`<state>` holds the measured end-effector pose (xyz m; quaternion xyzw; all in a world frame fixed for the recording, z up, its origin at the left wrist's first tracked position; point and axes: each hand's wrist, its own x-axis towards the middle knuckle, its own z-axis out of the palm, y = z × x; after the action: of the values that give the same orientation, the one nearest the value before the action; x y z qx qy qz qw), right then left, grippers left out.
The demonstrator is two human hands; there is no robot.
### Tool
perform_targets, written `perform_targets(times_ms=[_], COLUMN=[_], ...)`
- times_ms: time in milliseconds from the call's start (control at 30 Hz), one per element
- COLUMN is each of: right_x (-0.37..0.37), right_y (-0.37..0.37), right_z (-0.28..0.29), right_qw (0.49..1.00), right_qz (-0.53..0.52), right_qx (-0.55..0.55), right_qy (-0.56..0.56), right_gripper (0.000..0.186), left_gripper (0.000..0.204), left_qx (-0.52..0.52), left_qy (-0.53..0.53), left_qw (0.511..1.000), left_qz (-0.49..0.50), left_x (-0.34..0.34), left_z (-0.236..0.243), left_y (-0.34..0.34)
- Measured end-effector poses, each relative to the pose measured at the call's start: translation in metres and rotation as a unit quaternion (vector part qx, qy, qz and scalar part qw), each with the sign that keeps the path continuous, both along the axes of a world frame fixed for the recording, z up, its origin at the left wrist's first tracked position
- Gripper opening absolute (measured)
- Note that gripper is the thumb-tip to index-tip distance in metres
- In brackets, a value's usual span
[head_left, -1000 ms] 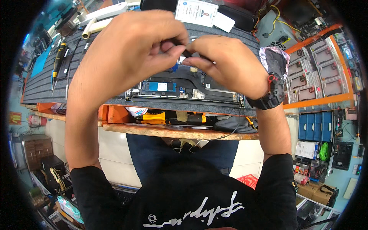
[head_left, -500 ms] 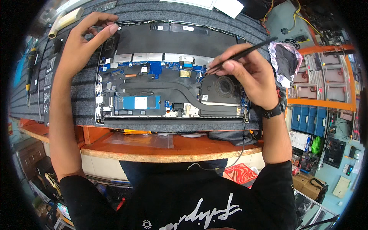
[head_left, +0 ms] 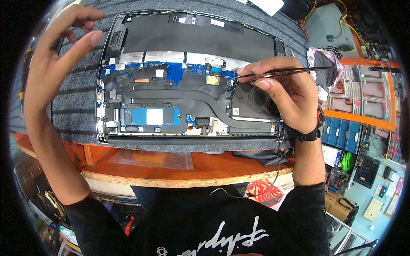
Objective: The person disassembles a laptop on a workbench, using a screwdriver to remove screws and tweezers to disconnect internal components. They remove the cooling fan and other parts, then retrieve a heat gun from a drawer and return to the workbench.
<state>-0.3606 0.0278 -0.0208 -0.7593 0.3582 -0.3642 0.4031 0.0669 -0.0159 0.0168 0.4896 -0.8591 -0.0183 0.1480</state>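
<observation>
Tweezers (head_left: 318, 69) are lying flatter now, pinched in the right hand (head_left: 294, 100), tips aiming at the blue board (head_left: 172, 73) by its fingers. The left hand (head_left: 51, 55) is drifting clear, empty, loosely spread, leaving the right working solo on the opened laptop (head_left: 188, 38) between them.

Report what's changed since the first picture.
The hands have parted: the left hand moved left past the laptop, open; the right hand moved right, holding black tweezers beside the fan. The uncovered laptop stays on the grey mat.
</observation>
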Motion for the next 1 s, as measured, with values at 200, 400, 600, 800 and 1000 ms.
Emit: perform_targets(times_ms=[200, 400, 600, 800, 1000], right_x=[0.001, 0.002, 0.004, 0.005, 0.009], right_y=[0.001, 0.001, 0.004, 0.006, 0.005], right_z=[0.000, 0.001, 0.003, 0.007, 0.006], right_qw=[0.999, 0.997, 0.995, 0.989, 0.993], right_qz=[-0.007, -0.004, -0.016, -0.013, -0.017], right_qx=[-0.039, -0.060, -0.072, -0.083, -0.087], right_qy=[0.029, 0.047, 0.074, 0.122, 0.075], right_gripper=[0.017, 0.015, 0.014, 0.013, 0.011], left_gripper=[0.036, 0.085, 0.143, 0.161, 0.163], left_qx=[0.010, 0.101, 0.159, 0.189, 0.151], left_qy=[-0.010, 0.020, 0.015, 0.027, 0.044], left_qw=[1.000, 0.995, 0.987, 0.981, 0.986], left_qz=[-0.020, 0.008, 0.000, -0.030, -0.052], left_x=[0.001, 0.000, -0.016, -0.025, -0.016], left_z=[-0.001, -0.009, -0.010, -0.024, -0.047], left_y=[0.001, 0.010, 0.035, 0.076, 0.079])
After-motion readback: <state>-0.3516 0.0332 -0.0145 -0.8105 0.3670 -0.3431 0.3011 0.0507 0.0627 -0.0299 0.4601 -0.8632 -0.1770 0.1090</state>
